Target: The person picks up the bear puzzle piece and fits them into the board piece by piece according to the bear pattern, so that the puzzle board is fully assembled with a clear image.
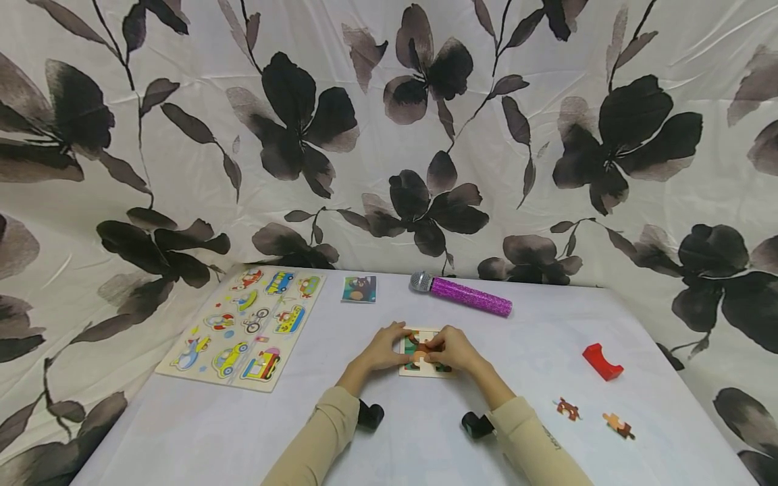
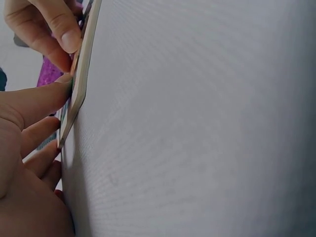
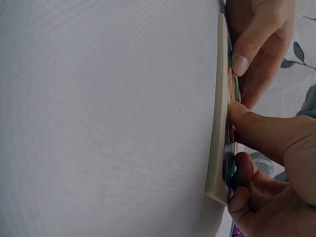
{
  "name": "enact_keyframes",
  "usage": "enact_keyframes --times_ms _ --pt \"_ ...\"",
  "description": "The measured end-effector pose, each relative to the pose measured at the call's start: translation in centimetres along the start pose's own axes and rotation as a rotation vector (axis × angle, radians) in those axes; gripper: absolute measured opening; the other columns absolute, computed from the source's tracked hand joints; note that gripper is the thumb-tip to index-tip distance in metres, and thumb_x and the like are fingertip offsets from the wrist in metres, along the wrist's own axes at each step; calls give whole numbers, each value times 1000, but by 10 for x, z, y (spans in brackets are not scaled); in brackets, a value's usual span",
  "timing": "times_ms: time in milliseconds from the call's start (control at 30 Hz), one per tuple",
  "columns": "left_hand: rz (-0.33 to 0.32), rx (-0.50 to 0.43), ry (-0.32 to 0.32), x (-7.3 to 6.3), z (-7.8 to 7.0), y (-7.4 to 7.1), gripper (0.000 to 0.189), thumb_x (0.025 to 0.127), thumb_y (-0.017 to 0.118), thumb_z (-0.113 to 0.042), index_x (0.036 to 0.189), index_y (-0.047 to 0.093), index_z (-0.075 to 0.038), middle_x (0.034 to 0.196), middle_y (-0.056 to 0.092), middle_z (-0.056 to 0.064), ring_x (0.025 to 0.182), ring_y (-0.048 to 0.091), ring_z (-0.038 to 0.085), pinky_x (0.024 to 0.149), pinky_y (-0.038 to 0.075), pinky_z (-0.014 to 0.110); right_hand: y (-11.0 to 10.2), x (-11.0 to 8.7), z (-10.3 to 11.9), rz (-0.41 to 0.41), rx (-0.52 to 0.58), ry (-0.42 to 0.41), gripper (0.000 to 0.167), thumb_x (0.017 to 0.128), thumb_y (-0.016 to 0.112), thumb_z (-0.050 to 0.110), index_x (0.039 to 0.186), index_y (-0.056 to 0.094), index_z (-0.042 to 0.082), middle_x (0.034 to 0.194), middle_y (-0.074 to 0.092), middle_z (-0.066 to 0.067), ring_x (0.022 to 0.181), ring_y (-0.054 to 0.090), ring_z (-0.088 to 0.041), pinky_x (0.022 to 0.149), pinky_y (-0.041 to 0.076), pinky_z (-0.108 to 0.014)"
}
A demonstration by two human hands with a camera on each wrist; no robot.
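Note:
A small wooden jigsaw board [image 1: 419,373] with a brown figure on green lies on the white cloth in the middle of the head view. My left hand [image 1: 384,347] holds its left side, thumb on the picture and fingers along the far edge. From the right, my right hand [image 1: 457,349] pinches a brown jigsaw piece at the picture's middle, thumb pressed on top; both hands hide much of the picture. Both wrist views show the board's pale edge [image 3: 217,123] low over the cloth. Two loose jigsaw pieces, one brown [image 1: 568,409] and one orange-brown [image 1: 618,425], lie at the right.
A large vehicle puzzle board [image 1: 213,341] lies at the left. Behind the hands are a small picture card [image 1: 359,289] and a purple glitter microphone [image 1: 468,298]. A red arched block [image 1: 602,362] lies at the right. A flowered cloth [image 1: 365,135] hangs behind the table.

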State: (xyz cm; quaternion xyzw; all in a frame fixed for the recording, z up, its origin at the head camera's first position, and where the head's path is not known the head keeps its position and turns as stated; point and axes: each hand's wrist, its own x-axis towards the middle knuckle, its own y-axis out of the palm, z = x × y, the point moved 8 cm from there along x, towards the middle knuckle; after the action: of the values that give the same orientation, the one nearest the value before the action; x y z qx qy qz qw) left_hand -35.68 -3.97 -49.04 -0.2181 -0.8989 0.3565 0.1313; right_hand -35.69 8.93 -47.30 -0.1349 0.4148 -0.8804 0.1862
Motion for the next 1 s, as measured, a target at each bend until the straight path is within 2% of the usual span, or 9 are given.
enact_keyframes --times_ms 200,367,500,600,767,1000 --pt "7 -2 -3 1 1 0 57 78 70 -18 127 52 7 142 39 27 136 25 44 113 15 56 1 -2 1 -15 -3 -53 26 76 77 9 95 72 -7 85 67 -10 78 55 -16 69 50 -28" --pt "5 -2 0 1 2 1 58 79 70 -19 127 52 8 142 38 27 136 25 44 113 14 56 -2 -10 -3 -28 97 -86 31 80 75 14 102 69 -7 92 65 -14 75 53 -14 63 46 -22" --pt "2 1 0 1 3 2 58 79 71 -20 127 52 8 142 38 27 136 26 43 114 15 55 -17 -21 -11 -64 223 -74 33 83 71 12 109 66 -8 104 64 -22 82 61 -22 69 51 -24" --pt "-4 2 1 1 3 2 58 79 71 -19 127 52 8 142 39 26 136 26 43 113 15 55 -34 -32 -17 -97 242 -58 32 83 69 7 109 64 -10 106 64 -26 85 64 -27 73 54 -30" --pt "-10 3 -1 1 2 0 58 79 71 -19 127 52 8 142 39 27 136 26 43 113 16 56 -64 -59 -34 -122 178 25 35 81 70 5 111 63 -10 104 65 -26 82 63 -27 71 53 -31" --pt "-8 3 3 -1 -1 0 58 79 71 -19 127 52 8 142 39 27 136 26 44 113 15 56 -95 -112 -76 -138 83 240 43 80 73 12 116 61 -7 107 65 -23 87 60 -26 69 51 -31"
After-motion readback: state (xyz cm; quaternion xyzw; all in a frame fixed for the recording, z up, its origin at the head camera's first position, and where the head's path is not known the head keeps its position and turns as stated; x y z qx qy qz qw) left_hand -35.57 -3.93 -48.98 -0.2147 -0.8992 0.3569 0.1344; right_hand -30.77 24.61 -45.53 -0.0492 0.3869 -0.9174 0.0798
